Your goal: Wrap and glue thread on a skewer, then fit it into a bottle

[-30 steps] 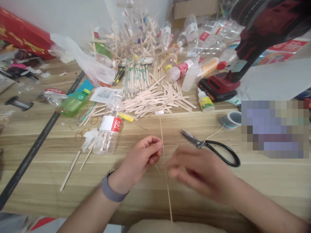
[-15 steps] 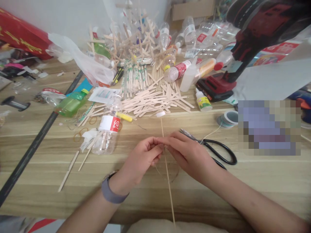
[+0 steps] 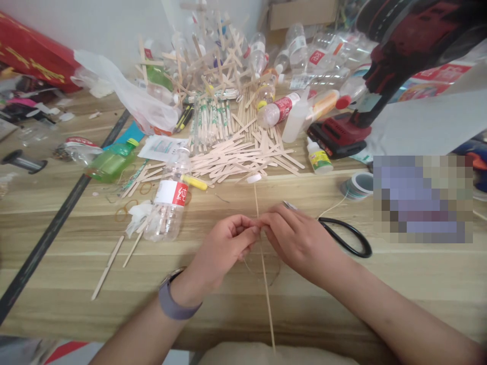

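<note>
A long thin bamboo stick runs from near my lap up between my hands, with a white bottle cap at its far end. My left hand is closed in a pinch at the stick's upper part, thumb against forefinger. From the other side my right hand bends over the same spot, its fingertips closed on the stick and touching the left ones. A thin thread or wire loop shows below the fingers; whether they hold it is hidden. Black-handled scissors lie partly behind my right hand.
Craft sticks lie heaped ahead, below several plastic bottles. A labelled bottle stands to the left, near two loose sticks. Rightward are a glue bottle, a thread spool and a red-black power tool. A dark bar crosses the left side.
Both hands have shifted slightly right along with the stick. My right hand's fingers have curled more over the stick, and the hand covers more of the scissors.
</note>
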Action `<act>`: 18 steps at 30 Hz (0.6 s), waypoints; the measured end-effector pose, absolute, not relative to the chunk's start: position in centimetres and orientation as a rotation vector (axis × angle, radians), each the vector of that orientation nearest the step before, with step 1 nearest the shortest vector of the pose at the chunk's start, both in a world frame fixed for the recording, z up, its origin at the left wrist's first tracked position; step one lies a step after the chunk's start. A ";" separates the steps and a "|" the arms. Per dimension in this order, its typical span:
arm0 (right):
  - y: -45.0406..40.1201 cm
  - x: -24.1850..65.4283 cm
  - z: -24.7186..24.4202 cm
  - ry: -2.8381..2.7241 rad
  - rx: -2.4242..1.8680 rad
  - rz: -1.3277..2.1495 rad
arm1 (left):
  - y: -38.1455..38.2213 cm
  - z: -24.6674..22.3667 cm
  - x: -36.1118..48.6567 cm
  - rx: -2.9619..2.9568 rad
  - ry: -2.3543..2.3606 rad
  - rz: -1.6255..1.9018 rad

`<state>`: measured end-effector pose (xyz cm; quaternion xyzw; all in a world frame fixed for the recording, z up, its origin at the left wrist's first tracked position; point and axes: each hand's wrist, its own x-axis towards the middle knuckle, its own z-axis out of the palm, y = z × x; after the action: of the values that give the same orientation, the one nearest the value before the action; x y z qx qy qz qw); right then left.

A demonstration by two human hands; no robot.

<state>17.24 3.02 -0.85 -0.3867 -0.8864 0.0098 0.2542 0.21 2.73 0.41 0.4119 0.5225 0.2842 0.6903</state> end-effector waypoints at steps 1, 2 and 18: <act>3.0 17.3 -0.9 -2.400 -1.061 0.036 | 2.7 0.5 0.2 0.944 1.200 0.639; 3.0 17.3 -1.0 -2.392 -1.068 0.045 | 2.7 0.6 0.2 0.976 1.237 0.643; 2.4 17.2 -1.1 -2.259 -1.122 0.460 | 2.8 0.6 0.0 1.209 1.386 0.579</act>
<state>17.18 2.43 -1.11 -0.4195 -0.8446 0.1719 0.2848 0.00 2.78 0.58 0.5149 0.5907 0.2466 0.5701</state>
